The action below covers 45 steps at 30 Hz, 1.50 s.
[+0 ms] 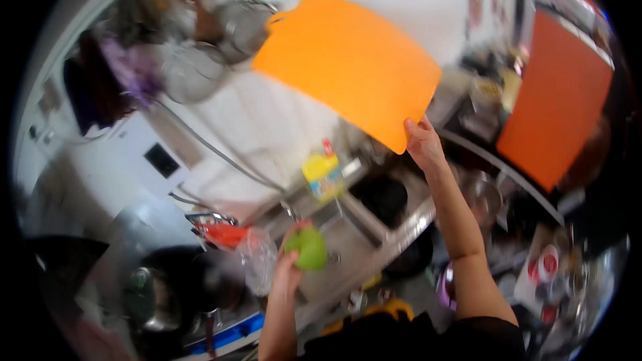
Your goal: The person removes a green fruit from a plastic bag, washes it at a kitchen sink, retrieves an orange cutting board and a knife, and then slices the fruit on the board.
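My right hand (425,144) is raised and grips one lower corner of a flexible orange cutting mat (351,67). The mat is bowed and has a small slot near its far upper left corner. Over the stainless steel sink (333,273), my left hand (288,271) holds a round green fruit (308,248), which looks like an apple. Its fingers wrap around the left side, and part of the fruit is hidden by the thumb. A clear plastic bag (258,260) hangs just left of that hand.
A yellow bottle (322,175) with a red cap stands behind the sink. Steel strainers (193,72) hang on the wall at upper left. A black wok (188,281) is at lower left. An orange-red panel (556,100) rises at right, beside a cluttered counter.
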Each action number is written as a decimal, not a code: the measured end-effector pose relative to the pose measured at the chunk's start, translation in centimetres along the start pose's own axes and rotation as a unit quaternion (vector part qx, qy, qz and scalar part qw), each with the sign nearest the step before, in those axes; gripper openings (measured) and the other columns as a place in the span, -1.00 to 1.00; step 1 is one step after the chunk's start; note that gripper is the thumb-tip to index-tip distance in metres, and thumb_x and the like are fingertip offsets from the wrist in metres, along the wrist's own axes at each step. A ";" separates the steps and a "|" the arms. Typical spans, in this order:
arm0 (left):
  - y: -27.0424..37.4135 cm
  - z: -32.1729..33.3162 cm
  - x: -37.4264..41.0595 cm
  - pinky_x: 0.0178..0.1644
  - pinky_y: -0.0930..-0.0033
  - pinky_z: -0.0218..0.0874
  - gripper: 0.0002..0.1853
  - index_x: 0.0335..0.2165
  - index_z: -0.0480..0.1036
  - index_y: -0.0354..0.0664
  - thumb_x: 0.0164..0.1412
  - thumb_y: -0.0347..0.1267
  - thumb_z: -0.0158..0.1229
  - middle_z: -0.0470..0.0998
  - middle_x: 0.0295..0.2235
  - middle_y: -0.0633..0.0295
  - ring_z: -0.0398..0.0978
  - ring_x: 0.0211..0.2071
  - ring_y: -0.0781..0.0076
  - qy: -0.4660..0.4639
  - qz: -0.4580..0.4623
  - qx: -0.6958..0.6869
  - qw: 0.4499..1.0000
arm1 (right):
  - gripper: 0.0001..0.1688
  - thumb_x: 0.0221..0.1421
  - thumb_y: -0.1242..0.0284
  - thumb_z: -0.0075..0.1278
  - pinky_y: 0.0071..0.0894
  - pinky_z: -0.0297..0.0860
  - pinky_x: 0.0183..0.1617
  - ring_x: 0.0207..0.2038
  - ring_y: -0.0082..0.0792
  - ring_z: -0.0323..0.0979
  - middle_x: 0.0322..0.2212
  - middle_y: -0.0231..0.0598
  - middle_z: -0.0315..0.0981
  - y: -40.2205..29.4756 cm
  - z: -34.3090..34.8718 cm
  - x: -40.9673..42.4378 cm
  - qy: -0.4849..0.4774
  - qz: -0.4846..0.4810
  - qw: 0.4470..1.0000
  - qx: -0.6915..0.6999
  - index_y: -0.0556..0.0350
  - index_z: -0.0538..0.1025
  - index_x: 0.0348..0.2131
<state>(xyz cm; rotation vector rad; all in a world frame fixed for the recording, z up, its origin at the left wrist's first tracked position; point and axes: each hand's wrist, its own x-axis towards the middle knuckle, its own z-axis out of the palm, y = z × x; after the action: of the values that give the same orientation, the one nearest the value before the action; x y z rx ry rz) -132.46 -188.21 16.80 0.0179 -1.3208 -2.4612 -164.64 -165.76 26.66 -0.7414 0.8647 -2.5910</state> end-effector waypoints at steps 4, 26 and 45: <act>-0.4 1.9 0.6 -0.08 -0.28 0.36 0.09 0.29 0.03 0.06 -0.15 -0.01 0.41 0.19 0.22 0.08 0.35 0.03 -0.20 -0.117 -0.118 -0.047 0.985 | -0.43 0.17 0.57 0.02 -0.29 0.37 0.11 0.00 -0.39 0.43 -0.03 -0.31 0.43 3.1 -3.8 -20.3 0.109 0.108 0.986 -0.058 0.08 0.28 0.16; -21.5 14.6 -23.0 -0.11 -0.14 0.40 -0.08 0.31 -0.01 0.06 0.05 -0.15 0.26 0.35 0.05 -0.03 0.40 0.01 -0.06 -0.038 -0.494 0.182 0.849 | -0.63 0.07 0.44 -0.05 0.06 0.30 0.06 0.06 -0.03 0.37 -0.05 0.02 0.41 6.9 -36.1 -84.3 0.493 0.518 0.457 -0.529 0.11 0.49 -0.09; -22.7 17.3 -30.8 0.00 -0.15 0.30 -0.16 0.26 0.13 0.08 0.03 -0.18 0.28 0.39 0.03 0.02 0.38 0.01 -0.06 -0.003 -0.517 0.146 0.844 | -0.41 0.07 0.26 -0.08 -0.13 0.38 0.05 0.03 -0.03 0.41 -0.09 0.09 0.31 -2.6 -39.6 -91.0 0.717 0.450 0.460 -0.267 0.30 0.34 0.01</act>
<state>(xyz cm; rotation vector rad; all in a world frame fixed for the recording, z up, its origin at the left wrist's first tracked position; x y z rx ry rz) -113.15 -153.28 3.57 1.0591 -2.0404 -2.9766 -112.79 -105.57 -32.88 1.7519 1.7077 -1.2667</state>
